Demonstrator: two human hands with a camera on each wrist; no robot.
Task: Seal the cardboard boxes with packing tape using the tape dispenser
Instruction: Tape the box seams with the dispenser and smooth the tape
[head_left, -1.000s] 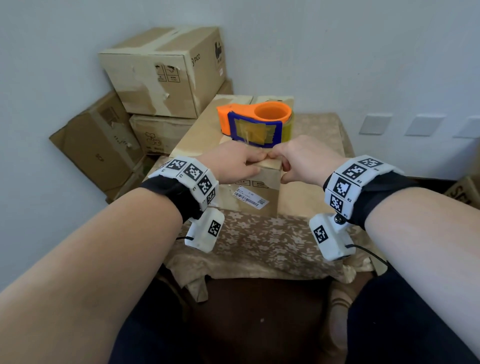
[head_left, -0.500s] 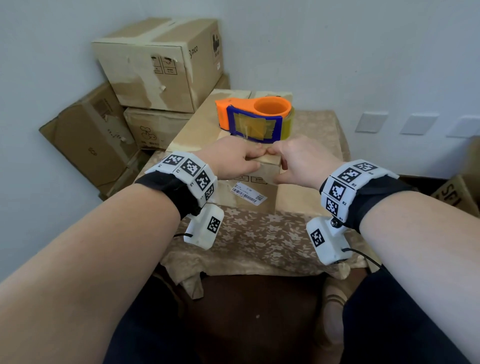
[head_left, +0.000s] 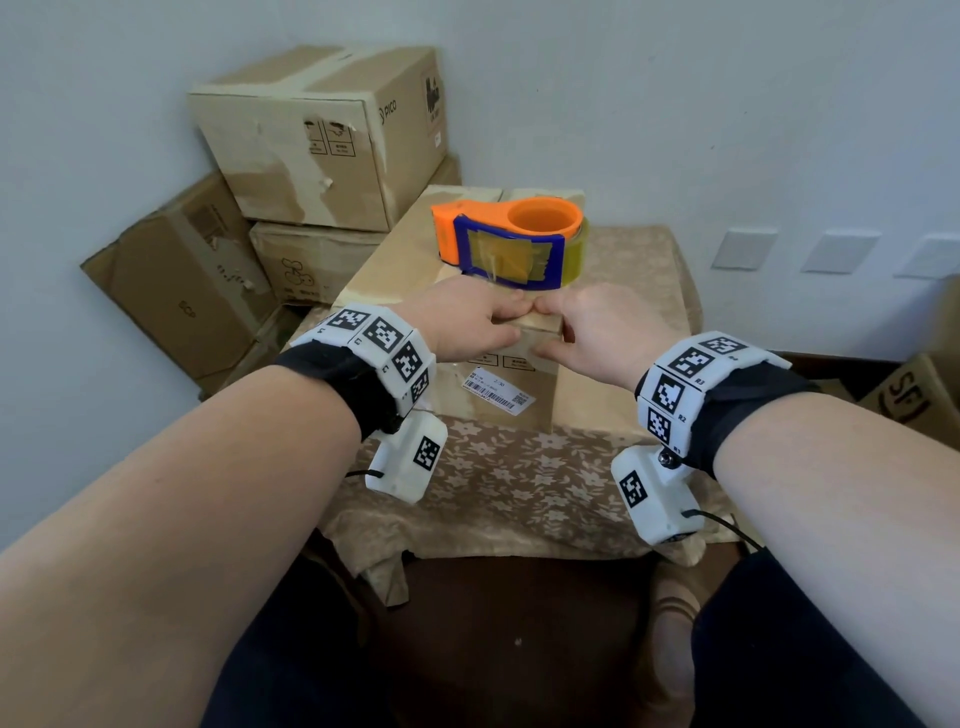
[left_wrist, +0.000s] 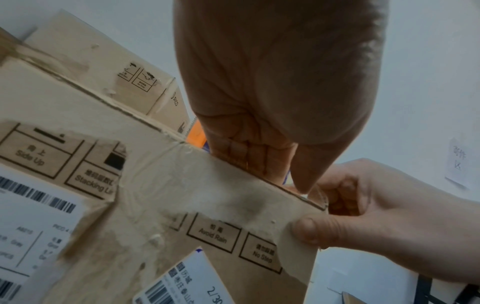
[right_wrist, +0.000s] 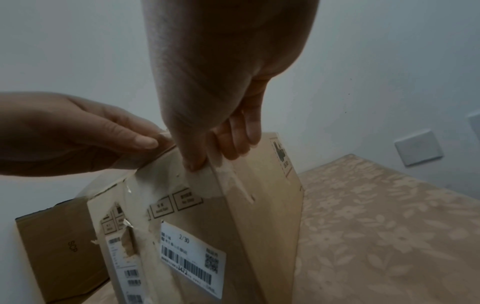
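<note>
Floral cloth (head_left: 519, 478), box (head_left: 498, 410) ("Avoid Rain")

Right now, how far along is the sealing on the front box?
Done: clear tape already wraps the near top edge of the box. In hand: the left hand and right hand both grip that edge, thumbs pressing on the front face, apparently smoothing the tape end down. The dispenser sits idle on the lid. Left: whether the lid seam is taped can't be seen; the stacked boxes look worn, state unclear.
</note>
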